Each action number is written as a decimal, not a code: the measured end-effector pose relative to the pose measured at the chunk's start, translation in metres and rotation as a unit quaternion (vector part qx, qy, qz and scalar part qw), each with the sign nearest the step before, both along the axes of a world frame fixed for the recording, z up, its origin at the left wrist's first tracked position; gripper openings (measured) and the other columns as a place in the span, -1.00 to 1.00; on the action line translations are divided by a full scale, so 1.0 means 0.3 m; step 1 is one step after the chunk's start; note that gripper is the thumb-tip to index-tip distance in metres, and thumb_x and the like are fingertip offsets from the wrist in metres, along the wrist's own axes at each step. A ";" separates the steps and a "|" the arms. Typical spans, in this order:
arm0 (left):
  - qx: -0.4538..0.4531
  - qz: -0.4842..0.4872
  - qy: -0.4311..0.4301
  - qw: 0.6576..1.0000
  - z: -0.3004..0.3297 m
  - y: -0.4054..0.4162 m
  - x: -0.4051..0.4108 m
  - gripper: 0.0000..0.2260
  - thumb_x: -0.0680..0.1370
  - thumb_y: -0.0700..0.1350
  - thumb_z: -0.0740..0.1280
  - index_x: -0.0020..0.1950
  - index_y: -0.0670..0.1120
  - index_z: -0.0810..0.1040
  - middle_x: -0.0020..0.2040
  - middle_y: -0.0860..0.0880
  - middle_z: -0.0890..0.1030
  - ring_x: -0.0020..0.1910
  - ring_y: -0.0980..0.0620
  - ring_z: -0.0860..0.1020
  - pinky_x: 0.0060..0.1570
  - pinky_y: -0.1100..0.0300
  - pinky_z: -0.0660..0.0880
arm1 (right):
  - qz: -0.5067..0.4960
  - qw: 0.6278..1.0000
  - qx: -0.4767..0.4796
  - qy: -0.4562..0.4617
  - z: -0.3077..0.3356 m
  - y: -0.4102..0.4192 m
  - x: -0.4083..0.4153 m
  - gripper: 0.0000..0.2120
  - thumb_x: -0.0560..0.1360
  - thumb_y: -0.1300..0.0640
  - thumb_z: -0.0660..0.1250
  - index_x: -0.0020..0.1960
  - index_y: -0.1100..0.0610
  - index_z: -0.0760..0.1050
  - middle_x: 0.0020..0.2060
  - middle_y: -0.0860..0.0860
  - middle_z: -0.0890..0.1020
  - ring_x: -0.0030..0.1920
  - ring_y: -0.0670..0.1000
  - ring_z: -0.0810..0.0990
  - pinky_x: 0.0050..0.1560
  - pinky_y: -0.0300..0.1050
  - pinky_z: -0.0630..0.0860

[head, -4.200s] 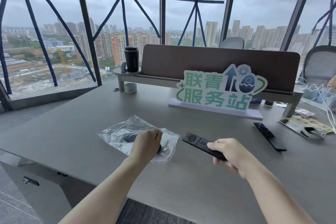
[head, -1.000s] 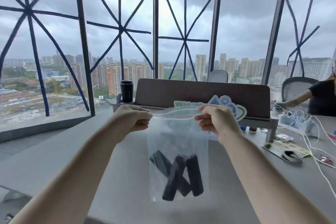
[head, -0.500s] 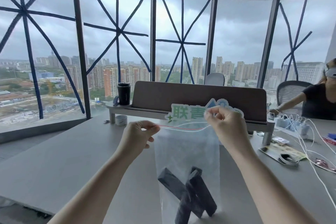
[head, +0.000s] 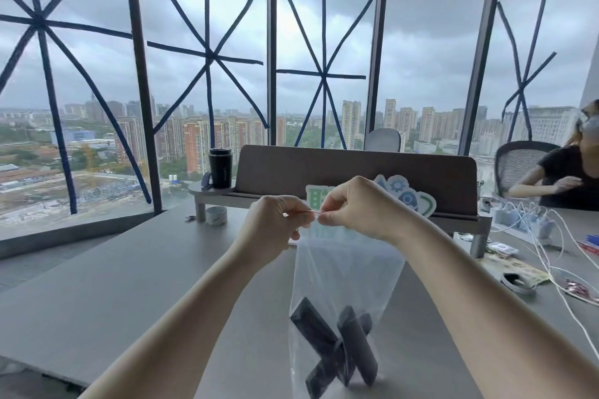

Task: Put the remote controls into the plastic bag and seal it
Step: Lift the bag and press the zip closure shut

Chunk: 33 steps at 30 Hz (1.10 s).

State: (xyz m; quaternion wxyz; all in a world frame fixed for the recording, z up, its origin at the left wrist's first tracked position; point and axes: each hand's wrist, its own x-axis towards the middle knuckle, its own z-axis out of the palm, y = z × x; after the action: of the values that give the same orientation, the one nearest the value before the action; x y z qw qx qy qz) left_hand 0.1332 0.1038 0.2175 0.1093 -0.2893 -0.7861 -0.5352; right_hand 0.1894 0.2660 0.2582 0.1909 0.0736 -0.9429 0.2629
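A clear plastic bag (head: 343,272) hangs upright in front of me, its bottom resting on the grey desk (head: 136,282). Three black remote controls (head: 337,350) lie crossed at its bottom. My left hand (head: 275,223) and my right hand (head: 356,207) are close together at the bag's top, both pinching its red zip strip (head: 313,211) between thumb and fingers. The bag's mouth is gathered narrow between the two hands.
A green and white sign (head: 405,201) stands behind the bag against a brown desk shelf (head: 353,172). A black tumbler (head: 220,168) and a tape roll (head: 216,215) sit at the back left. Cables (head: 551,253) and papers lie at right, where a seated person (head: 570,178) works.
My hands have come together along the zip strip, the right hand sliding left toward the left hand. The bag's mouth has narrowed and the bag has lowered onto the desk.
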 end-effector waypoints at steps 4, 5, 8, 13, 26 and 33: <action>-0.010 -0.007 0.013 1.000 0.017 0.009 -0.008 -0.95 0.43 -0.15 0.44 -0.22 -0.09 0.67 -0.28 -0.10 0.68 -0.45 0.08 0.53 -0.56 0.32 0.42 | -0.007 1.000 0.008 -0.014 0.027 -0.002 -0.004 -0.90 0.40 0.09 0.48 -0.26 0.09 0.69 -0.41 -0.10 0.61 -0.35 -0.14 0.50 -0.20 -0.09 0.51; -0.013 -0.006 0.021 1.000 0.022 0.010 -0.010 -0.94 0.44 -0.15 0.43 -0.23 -0.09 0.67 -0.29 -0.09 0.67 -0.45 0.08 0.53 -0.55 0.33 0.41 | -0.009 1.000 0.012 -0.014 0.033 -0.004 -0.004 -0.89 0.40 0.10 0.47 -0.26 0.10 0.69 -0.39 -0.08 0.61 -0.34 -0.13 0.50 -0.20 -0.10 0.51; -0.016 -0.001 0.033 0.999 0.035 0.014 -0.010 -0.93 0.44 -0.15 0.43 -0.24 -0.08 0.67 -0.33 -0.04 0.64 -0.47 0.09 0.51 -0.56 0.38 0.38 | -0.008 1.000 0.023 -0.007 0.041 -0.008 -0.005 -0.87 0.42 0.14 0.44 -0.30 0.10 0.66 -0.41 -0.10 0.57 -0.37 -0.16 0.47 -0.29 -0.21 0.43; -0.017 0.059 0.074 0.995 0.025 0.016 -0.011 -0.87 0.41 -0.15 0.43 -0.34 -0.02 0.63 -0.49 0.11 0.54 -0.56 0.22 0.42 -0.51 0.40 0.34 | -0.021 0.998 0.046 0.022 0.006 -0.011 -0.013 -0.82 0.46 0.07 0.40 -0.32 -0.01 0.56 -0.43 -0.13 0.55 -0.34 -0.17 0.48 -0.26 -0.15 0.44; 0.088 0.158 0.032 0.983 -0.013 -0.126 -0.121 -0.87 0.43 -0.21 0.42 -0.32 -0.06 0.64 -0.66 0.05 0.47 -0.63 0.13 0.42 -0.44 0.27 0.45 | -0.101 0.992 0.050 0.054 -0.133 0.078 0.023 -0.87 0.55 0.04 0.31 -0.11 0.04 0.59 -0.25 -0.12 0.58 -0.17 0.00 0.57 -0.20 -0.11 0.43; 0.143 0.171 0.003 0.975 -0.032 -0.173 -0.174 -0.80 0.43 -0.22 0.41 -0.37 0.01 0.60 -0.51 -0.09 0.54 -0.60 0.07 0.43 -0.34 0.14 0.45 | -0.097 0.990 0.083 0.059 -0.127 0.077 0.010 -0.86 0.57 0.05 0.27 -0.17 -0.03 0.48 -0.18 -0.12 0.54 -0.13 0.01 0.54 -0.14 -0.09 0.41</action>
State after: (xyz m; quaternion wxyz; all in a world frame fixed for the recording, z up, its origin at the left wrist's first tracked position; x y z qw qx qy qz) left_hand 0.0809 0.0518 0.2079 0.2415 -0.1335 -0.7388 -0.6148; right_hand 0.1925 0.2892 0.2200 0.2642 0.0131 -0.9512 0.1589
